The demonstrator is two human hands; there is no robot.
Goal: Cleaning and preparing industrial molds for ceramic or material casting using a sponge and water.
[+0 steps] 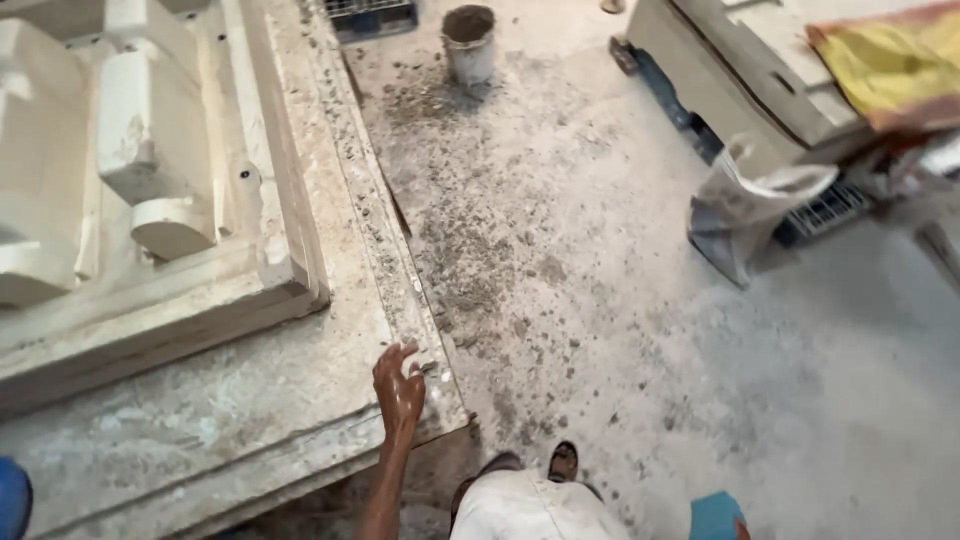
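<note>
My left hand rests on the near right corner of a dusty stone slab table, fingers loosely curled and apart, holding nothing. A big cream plaster mould with raised blocky shapes lies on the slab, up and to the left of the hand. My foot in a sandal and my pale trouser leg show just right of the arm. My right hand is out of sight.
The concrete floor is strewn with grey crumbs. A dirty bucket stands at the far end, a white sack leans by another cream mould at right, with a yellow bag on it. Blue objects sit at the bottom edges.
</note>
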